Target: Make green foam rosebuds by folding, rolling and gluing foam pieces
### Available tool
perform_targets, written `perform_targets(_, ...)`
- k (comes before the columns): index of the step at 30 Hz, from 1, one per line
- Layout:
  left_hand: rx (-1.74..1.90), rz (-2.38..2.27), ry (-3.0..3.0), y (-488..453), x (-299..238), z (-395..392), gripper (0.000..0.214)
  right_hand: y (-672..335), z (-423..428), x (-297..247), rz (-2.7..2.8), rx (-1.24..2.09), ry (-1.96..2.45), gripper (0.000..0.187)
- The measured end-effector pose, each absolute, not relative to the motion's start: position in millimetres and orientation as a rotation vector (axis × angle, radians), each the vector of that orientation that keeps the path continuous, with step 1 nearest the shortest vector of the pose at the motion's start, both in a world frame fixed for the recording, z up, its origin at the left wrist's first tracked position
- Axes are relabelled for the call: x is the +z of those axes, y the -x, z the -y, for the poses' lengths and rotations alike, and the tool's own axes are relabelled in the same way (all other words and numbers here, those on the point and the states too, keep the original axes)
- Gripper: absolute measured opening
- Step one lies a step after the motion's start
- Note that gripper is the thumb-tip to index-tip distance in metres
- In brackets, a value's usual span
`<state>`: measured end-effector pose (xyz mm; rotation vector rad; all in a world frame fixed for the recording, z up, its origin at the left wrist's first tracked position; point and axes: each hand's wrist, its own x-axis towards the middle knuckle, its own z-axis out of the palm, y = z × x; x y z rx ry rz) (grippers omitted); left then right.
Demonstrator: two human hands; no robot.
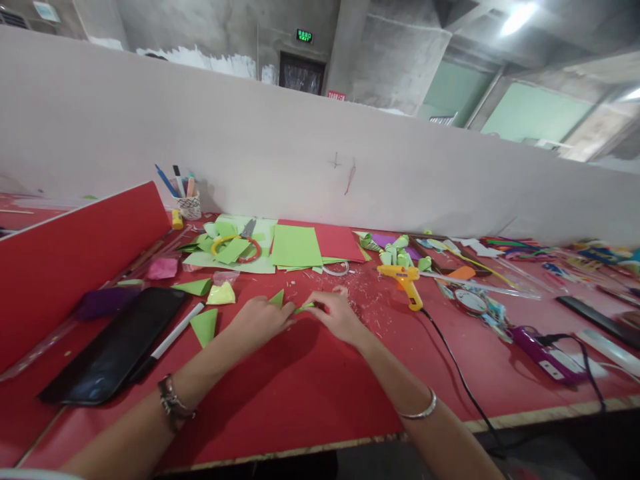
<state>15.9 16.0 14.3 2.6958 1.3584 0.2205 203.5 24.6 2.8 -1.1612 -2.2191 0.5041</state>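
Between my two hands, just above the red tabletop (320, 387), is a small piece of green paper (304, 308). My left hand (263, 318) is closed on it, and a pointed green corner sticks up behind the fingers. The fingers of my right hand (337, 315) pinch the paper's other end. Left of my left hand lie two cone-shaped green paper pieces (205, 327) and a yellow-green lump (221, 293). Scissors with red and yellow handles (237, 249) rest on green paper scraps behind.
A yellow glue gun (405, 283) with a black cord lies to the right, near a purple power strip (547, 357). Left are a black phone-like slab (117, 343), a marker (170, 340) and a standing red board (75, 267). Green sheets (297, 246) lie behind my hands.
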Motion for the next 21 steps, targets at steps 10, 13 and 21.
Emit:
perform_targets(10,0.212,-1.409,-2.613,-12,14,-21,0.026,-203,-23,-2,2.234,0.400,1.108,0.016)
perform_targets(13,0.365,-1.171,-2.170,-8,11,-23,0.033,-204,-22,-4,2.291,0.207,1.057,0.019)
perform_targets(21,0.391,-0.824,-1.374,-5,11,-24,0.032,-203,-20,-3,2.358,-0.196,0.955,0.026)
